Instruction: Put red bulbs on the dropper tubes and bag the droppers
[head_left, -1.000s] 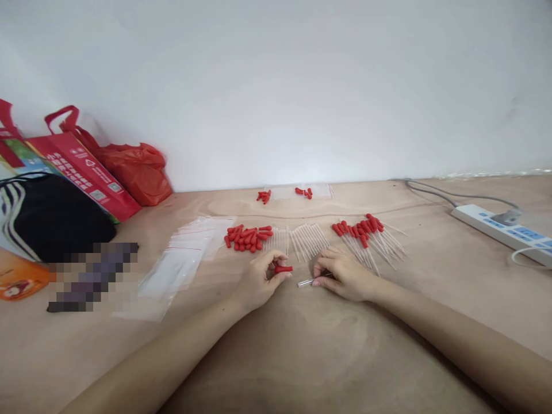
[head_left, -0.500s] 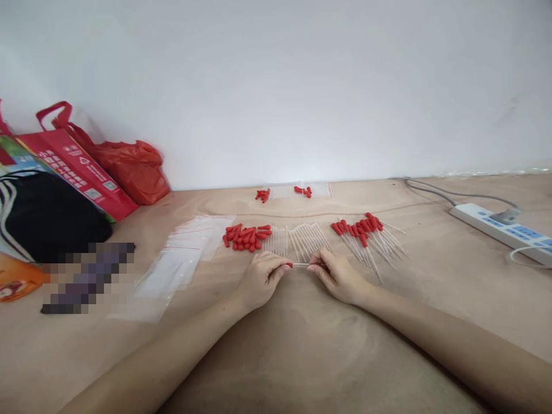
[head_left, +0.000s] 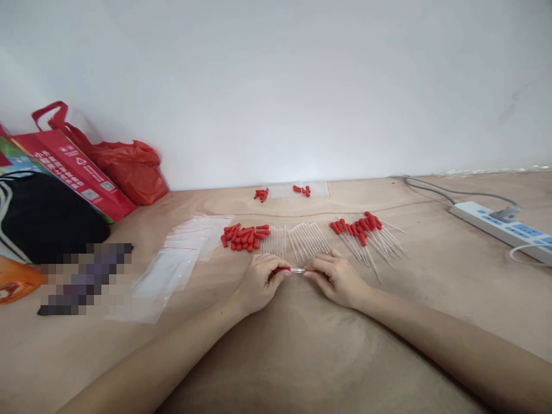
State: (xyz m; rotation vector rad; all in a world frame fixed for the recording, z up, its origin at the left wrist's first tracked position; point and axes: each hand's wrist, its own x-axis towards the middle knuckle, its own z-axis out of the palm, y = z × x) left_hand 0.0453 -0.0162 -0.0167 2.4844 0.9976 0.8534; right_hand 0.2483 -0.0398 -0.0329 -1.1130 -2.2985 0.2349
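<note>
My left hand (head_left: 264, 282) pinches a red rubber dropper bulb (head_left: 282, 269), mostly covered by the fingers. Closed on a clear dropper tube (head_left: 297, 270) is my right hand (head_left: 334, 279). The tube's end meets the bulb's mouth between the two hands; how deep it sits inside is hidden. Beyond my left hand lies a pile of loose red bulbs (head_left: 245, 237). Beside it, two groups of bare tubes (head_left: 273, 240) lie side by side. Several droppers with bulbs fitted (head_left: 366, 236) are fanned out past my right hand.
Flat clear zip bags (head_left: 172, 259) lie to the left. At the back, a clear bag (head_left: 282, 190) holds tubes and red bulbs. A power strip (head_left: 500, 224) with cables stands on the right. Red bags (head_left: 133, 172) and a black bag (head_left: 52, 215) crowd the left side.
My hands have come slightly closer together, and the visible length of tube between them is shorter. More of the red bulb shows at my left fingertips.
</note>
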